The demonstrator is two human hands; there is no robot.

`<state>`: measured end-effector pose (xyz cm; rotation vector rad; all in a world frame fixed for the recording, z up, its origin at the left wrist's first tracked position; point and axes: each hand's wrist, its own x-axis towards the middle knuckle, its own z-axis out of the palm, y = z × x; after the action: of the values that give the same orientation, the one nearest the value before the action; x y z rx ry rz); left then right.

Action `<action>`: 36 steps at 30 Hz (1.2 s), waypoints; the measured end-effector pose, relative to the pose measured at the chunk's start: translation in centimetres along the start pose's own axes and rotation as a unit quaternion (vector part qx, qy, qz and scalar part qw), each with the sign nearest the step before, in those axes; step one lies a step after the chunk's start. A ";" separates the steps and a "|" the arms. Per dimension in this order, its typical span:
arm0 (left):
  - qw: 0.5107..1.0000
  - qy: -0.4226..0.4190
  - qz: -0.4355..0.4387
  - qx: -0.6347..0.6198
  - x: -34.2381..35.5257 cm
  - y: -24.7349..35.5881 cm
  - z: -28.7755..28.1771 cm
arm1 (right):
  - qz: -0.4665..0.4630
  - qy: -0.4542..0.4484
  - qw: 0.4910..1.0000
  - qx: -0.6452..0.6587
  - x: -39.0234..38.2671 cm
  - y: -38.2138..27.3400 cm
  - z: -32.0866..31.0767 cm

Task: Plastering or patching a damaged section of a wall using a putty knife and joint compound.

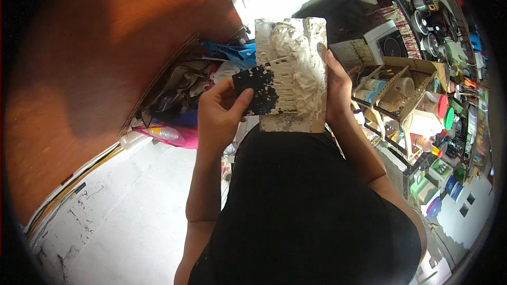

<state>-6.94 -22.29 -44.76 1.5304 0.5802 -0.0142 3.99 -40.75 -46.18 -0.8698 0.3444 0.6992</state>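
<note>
— Putty board [290, 76], the flat rectangular one: where is it seen?

— It is held upright at chest height, in the middle of the view, above the dark shirt [311, 206]. A thick heap of white putty [296, 63] is spread over its upper half, and its pale face is smeared all over.

— And how is it gripped?

— The right hand [337, 87] is closed around the board's right edge, fingers wrapped behind it. The left hand [219, 116] is pinched shut on a small dark scraper [257, 91], thumb on top. The blade is laid against the board's left side and touches the putty (ridged comb marks can be seen just beside the blade's edge). The scraper itself is speckled with white.

— What is found around it?

— A large brown wooden panel [95, 63] is seen to the left, with a heap of bags and scraps [185, 95] at its foot, a blue one and a pink one among them. To the right, a wooden rack [401, 100] filled with jars and containers is seen, and cookware beyond it. A white wall surface [121, 221] lies at the lower left.
</note>
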 end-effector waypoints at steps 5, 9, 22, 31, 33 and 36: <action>0.998 0.055 0.029 0.004 -0.2 0.5 -1.9 | -0.042 -0.022 0.999 -0.002 0.6 -0.2 -1.6; 0.997 0.062 0.038 0.029 0.3 0.5 -1.1 | -0.054 -0.020 0.998 -0.017 0.4 -0.7 -0.7; 0.998 0.038 0.031 -0.038 0.1 1.6 -1.9 | -0.073 -0.016 0.997 -0.014 1.1 -1.6 -2.4; 0.997 0.042 0.071 -0.010 0.0 1.5 -0.8 | -0.068 0.009 0.997 -0.029 0.9 -1.5 -1.1; 0.996 0.060 0.061 -0.034 0.1 1.2 -0.7 | -0.071 0.018 0.997 -0.030 0.9 -1.3 -0.9; 0.997 0.055 0.056 -0.024 0.2 0.9 -0.8 | -0.069 0.023 0.997 -0.028 1.1 -1.3 -0.9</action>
<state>-6.71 -21.36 -43.93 1.5219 0.5765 0.1693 5.66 -41.63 -46.58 -0.9558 0.3037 0.5637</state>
